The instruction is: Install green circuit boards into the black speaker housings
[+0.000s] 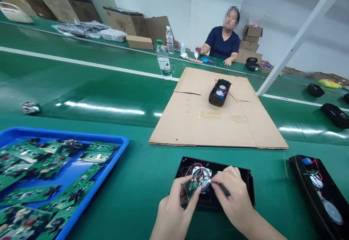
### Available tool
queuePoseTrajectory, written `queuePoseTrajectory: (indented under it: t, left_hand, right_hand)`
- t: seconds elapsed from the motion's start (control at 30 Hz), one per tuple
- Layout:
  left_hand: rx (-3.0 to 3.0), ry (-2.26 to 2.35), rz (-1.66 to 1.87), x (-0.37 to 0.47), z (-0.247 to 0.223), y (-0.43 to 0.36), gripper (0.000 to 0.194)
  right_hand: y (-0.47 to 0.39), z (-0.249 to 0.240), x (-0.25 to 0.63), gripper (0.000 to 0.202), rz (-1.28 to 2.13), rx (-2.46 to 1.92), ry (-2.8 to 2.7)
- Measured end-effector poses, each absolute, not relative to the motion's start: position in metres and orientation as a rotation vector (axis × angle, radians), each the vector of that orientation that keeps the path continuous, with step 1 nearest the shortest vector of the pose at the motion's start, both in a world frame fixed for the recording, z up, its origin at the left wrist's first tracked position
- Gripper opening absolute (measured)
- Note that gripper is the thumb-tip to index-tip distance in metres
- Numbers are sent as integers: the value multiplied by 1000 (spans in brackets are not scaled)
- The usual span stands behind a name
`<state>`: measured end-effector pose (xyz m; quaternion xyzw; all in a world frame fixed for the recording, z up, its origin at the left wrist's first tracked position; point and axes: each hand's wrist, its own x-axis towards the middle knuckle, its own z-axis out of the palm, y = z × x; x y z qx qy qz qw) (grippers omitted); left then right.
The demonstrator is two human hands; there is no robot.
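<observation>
My left hand (177, 205) pinches a small green circuit board (192, 187) between thumb and fingers. Close to the board's right edge, my right hand (236, 194) is closed, its thumb and forefinger on the end of a thin wire (207, 177); the exact tip is hidden by the fingers. Both hands are above a black speaker housing (247, 174) that lies with its inside facing up. A round silver speaker (206, 184) shows in it beneath the board, with a red wire looped over it.
A blue tray (124, 143) of circuit boards stands at left. Another black housing (298, 192) lies at right. Ahead, a cardboard sheet (218, 131) carries a third housing (220, 92). Beyond are a water bottle (164, 64), a slanted white post (297, 40) and a seated person (223, 44).
</observation>
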<state>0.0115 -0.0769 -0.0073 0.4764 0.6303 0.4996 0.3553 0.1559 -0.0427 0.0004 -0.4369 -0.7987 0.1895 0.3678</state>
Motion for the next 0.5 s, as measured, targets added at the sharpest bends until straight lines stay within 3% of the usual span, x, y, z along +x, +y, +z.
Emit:
queuePoseTrajectory:
  t: [0.2,0.5]
  left_hand:
    - [1373,1642,1229,6,-7,-78,25]
    - [1522,1572,1160,2,-9,-79,15]
  right_hand:
    - [-44,1,150,17,265,-1100,-2246]
    - [-43,-4,149,16,275,-1101,-2198]
